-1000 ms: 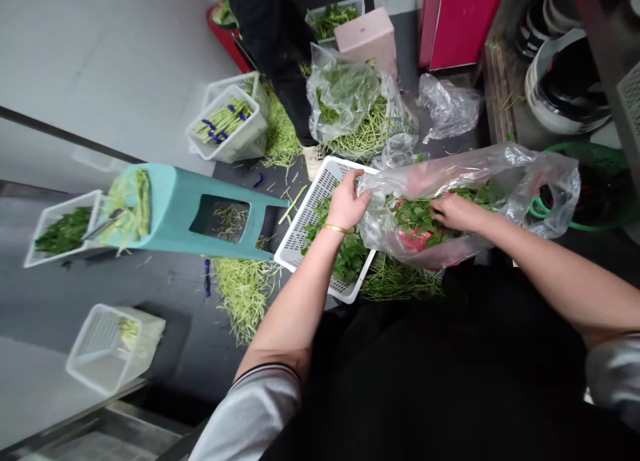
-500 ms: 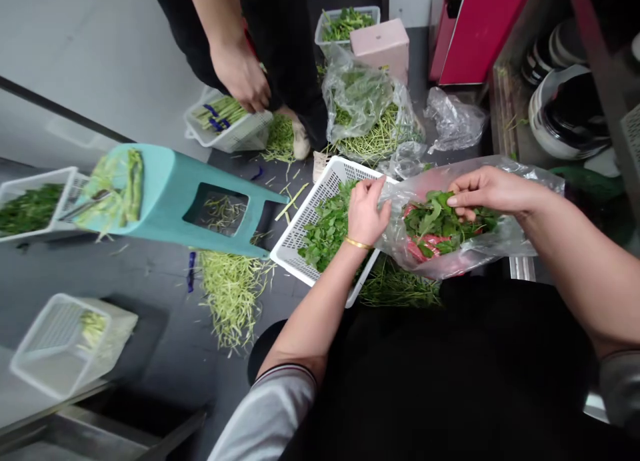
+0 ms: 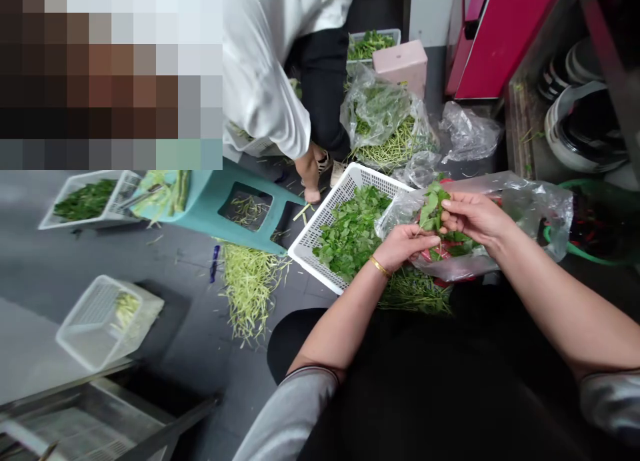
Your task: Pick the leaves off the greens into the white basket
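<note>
Between my two hands is a sprig of leafy greens [image 3: 431,206], raised over an opened clear plastic bag [image 3: 525,201]. The fingers of my right hand [image 3: 473,217] pinch its leafy side. My left hand [image 3: 403,244], with a gold bracelet at the wrist, has thumb and fingers closed at the lower stem. More dark leaves and something red lie in the bag beneath. Left of the bag, a white perforated basket [image 3: 320,237] holds a heap of picked green leaves [image 3: 353,231]. Loose stems [image 3: 415,293] lie below the bag, near my lap.
A teal stool [image 3: 210,211] with cut stalks on top stands left. Pale trimmings [image 3: 250,287] cover the floor beside it. A co-worker's hand [image 3: 311,194] reaches down near the basket. Farther back are a bag of stems [image 3: 387,134] and a pink box [image 3: 400,67].
My left hand has moved from the basket's edge to meet my right hand, which has lifted a sprig from the bag. The co-worker has bent down, reaching to the floor.
</note>
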`<state>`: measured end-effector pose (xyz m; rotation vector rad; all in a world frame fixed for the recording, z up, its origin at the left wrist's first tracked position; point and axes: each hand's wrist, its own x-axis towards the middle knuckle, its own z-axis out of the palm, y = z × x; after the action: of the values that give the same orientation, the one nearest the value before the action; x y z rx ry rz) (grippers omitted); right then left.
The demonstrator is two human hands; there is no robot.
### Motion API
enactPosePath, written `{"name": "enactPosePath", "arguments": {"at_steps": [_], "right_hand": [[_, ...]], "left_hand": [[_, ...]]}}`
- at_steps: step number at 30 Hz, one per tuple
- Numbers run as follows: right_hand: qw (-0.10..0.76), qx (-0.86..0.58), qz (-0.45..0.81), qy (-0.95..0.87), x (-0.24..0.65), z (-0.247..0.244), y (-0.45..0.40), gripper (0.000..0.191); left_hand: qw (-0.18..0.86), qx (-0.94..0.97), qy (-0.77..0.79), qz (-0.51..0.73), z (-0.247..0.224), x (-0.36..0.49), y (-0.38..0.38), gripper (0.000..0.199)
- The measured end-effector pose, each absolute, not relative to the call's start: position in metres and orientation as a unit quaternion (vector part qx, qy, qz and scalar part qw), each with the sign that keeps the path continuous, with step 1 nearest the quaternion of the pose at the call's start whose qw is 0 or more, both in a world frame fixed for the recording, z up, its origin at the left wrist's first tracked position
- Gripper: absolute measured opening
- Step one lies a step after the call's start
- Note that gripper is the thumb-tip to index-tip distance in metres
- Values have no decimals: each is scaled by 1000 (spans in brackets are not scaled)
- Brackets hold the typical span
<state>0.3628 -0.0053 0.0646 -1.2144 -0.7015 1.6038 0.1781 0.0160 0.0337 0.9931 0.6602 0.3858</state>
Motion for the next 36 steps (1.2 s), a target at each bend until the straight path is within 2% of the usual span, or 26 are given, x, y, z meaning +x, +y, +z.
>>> {"name": "enactPosePath", "arguments": {"at_steps": [7,13,21,25,28,31,36], "right_hand": [[521,-484,650,-269,356,69,-21,32],[534,-507,621,-268,350,69,-33,35],[565,-557,531,-297,360,67,-47,32],[610,-574,461,-291,378,67,-50,27],[606,-596,419,-319,382,68,-57,24],[592,-595,414,-353,380,68,-68,23],[596,-570,426,-372,362,71,-68,21]], "left_hand": [[859,403,262,179,42,164,7,38],[890,370,232,128,44,165,-1,42],[865,392,270,157,47,171,-14,37],[704,553,376,240,44,166,-16,34],[542,669,415,293,38,162,-18,29],[385,776,407,288,32,162,-21,20],[286,826,405,266,26,156,-16,23]]}}
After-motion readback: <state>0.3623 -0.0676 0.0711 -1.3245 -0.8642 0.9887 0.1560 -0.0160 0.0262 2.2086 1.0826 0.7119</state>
